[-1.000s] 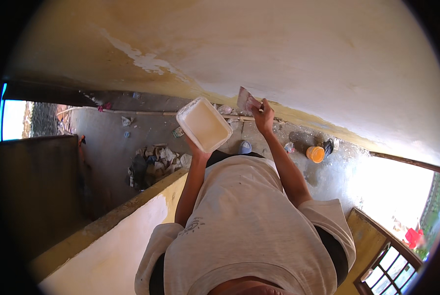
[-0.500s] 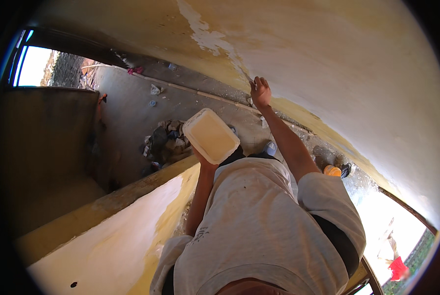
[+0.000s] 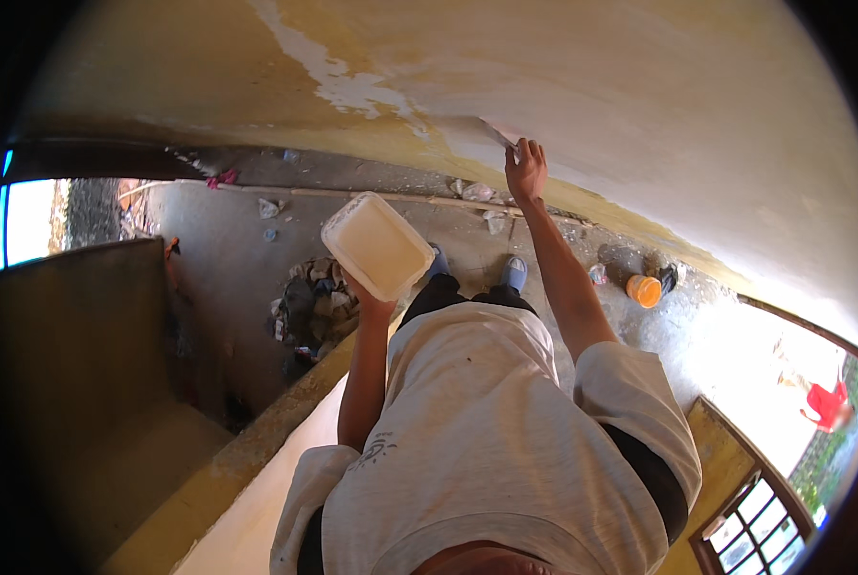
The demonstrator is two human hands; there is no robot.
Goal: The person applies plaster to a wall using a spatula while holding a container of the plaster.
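Note:
My left hand (image 3: 371,305) is closed on the near edge of an off-white rectangular tub (image 3: 376,247) with rounded corners, tilted in front of my body. The inside is cream-coloured; whether that is a filling or the bare bottom I cannot tell. Up against the wall (image 3: 630,115), my right hand (image 3: 526,174) grips a putty knife (image 3: 498,132), whose thin blade lies nearly flat along the surface. Fingers cover its handle. Left of the blade, a ragged whitish patch (image 3: 338,81) runs across the yellowish wall; smoother pale coating spreads to the right.
Below are my feet in blue-grey slippers (image 3: 514,273). An orange bucket (image 3: 644,291) stands at the wall's foot on the right. A long pole (image 3: 352,196) lies along the floor, and a rubbish heap (image 3: 309,311) sits left. A low wall (image 3: 247,470) borders my left side.
My right hand and the putty knife have moved slightly right along the wall, and more of the blade shows. The tub has shifted a little left. My view has turned, bringing a window into sight lower right.

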